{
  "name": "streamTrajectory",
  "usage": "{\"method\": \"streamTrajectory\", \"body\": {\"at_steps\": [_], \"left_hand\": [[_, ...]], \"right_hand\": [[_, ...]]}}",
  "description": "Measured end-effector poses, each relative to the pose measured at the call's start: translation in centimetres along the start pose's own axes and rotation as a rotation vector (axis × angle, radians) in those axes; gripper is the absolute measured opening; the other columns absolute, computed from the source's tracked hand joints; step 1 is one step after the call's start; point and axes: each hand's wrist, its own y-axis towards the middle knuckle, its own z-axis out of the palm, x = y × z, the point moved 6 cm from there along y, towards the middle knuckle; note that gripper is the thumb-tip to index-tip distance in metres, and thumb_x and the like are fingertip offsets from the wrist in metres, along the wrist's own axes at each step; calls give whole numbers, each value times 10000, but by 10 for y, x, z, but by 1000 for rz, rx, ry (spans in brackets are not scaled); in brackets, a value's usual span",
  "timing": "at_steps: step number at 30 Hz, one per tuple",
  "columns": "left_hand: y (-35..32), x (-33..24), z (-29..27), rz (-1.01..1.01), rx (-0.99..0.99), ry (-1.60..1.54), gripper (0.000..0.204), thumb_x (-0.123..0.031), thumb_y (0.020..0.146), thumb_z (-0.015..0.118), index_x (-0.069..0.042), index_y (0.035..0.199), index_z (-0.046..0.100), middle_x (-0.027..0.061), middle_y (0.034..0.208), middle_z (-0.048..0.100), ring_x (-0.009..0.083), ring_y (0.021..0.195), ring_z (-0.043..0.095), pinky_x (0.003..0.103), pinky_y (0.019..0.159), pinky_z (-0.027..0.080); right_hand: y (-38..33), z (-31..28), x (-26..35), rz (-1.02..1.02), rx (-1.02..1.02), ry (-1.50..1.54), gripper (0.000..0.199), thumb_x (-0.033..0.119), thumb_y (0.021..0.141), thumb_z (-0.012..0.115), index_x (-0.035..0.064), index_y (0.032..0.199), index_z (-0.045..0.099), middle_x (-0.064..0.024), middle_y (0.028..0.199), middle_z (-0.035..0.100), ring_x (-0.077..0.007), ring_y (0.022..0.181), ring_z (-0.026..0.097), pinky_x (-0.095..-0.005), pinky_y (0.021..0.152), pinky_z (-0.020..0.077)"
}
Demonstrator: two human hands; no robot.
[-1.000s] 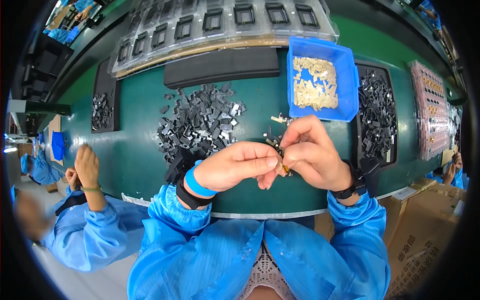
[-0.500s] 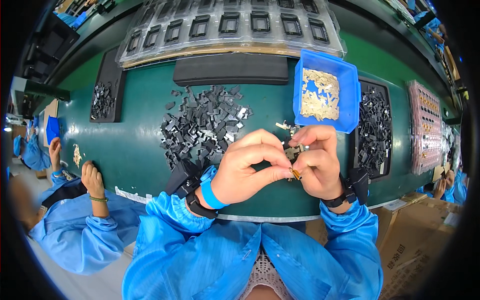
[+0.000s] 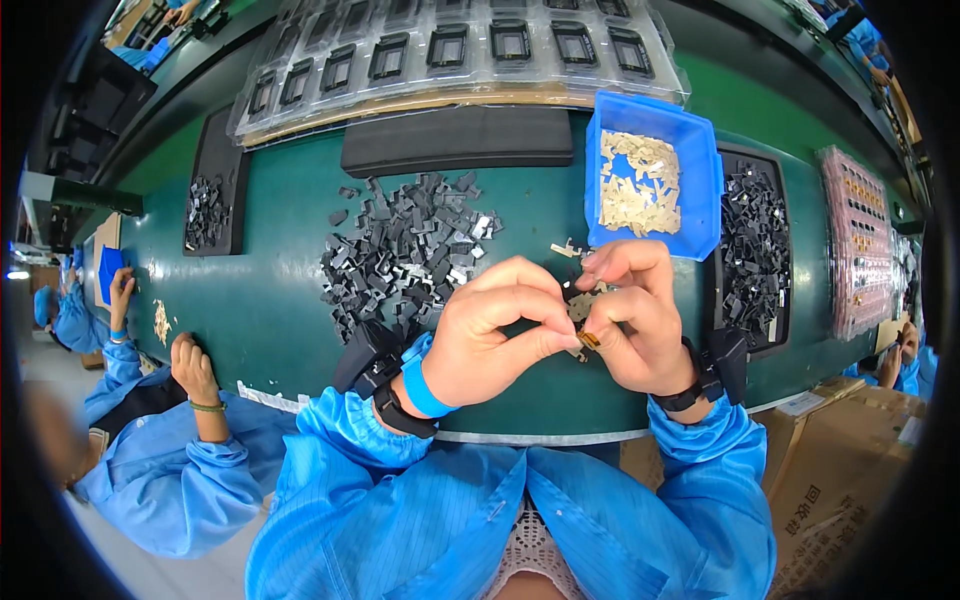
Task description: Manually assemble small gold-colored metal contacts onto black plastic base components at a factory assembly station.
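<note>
A cardboard carton [image 3: 855, 445], at right, bears dark printed characters. Farther left lies one heap of dark pieces [image 3: 410, 245], too many to count, with one blue bin [image 3: 703, 185] to its right. The left hand [image 3: 500, 330] and right hand [image 3: 650, 345], thumbs against forefingers, pinch one small amber part [image 3: 590, 340] between them.

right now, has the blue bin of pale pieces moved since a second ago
No. Against the long black block, the blue bin keeps its place just past the right end, with no visible shift either way.
</note>
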Motion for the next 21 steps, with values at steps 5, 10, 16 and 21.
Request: {"method": "streamTrajectory", "body": {"at_steps": [5,10,16,21], "left_hand": [[-4,12,-2,-63,-110,-302,102,9,789,624,-7,872,567,86,895,514,161,776,561,271,695,474],[-1,6,6,-110,-83,-387,124,47,800,597,22,917,567,68,961,486,122,856,529,250,740,476],[-4,-5,14,-63,-34,-264,81,19,815,593,5,888,564,61,942,481,113,835,512,238,729,458],[-3,-7,18,-72,-13,-197,26,-14,845,562,-12,851,538,56,928,470,111,816,509,241,741,443]], "right_hand": [[1,-13,-5,108,-83,-67,69,68,789,594,42,789,531,-111,962,409,-245,914,464,-355,842,395],[0,-4,-1,65,-35,-40,78,63,778,606,55,800,532,-102,977,413,-246,924,459,-330,818,390],[-1,-3,7,1,-19,-20,79,70,781,603,60,813,531,-106,982,407,-240,906,451,-323,806,390],[1,-7,11,-27,-37,-15,76,81,788,596,59,811,527,-105,976,412,-239,895,455,-321,800,388]]}}
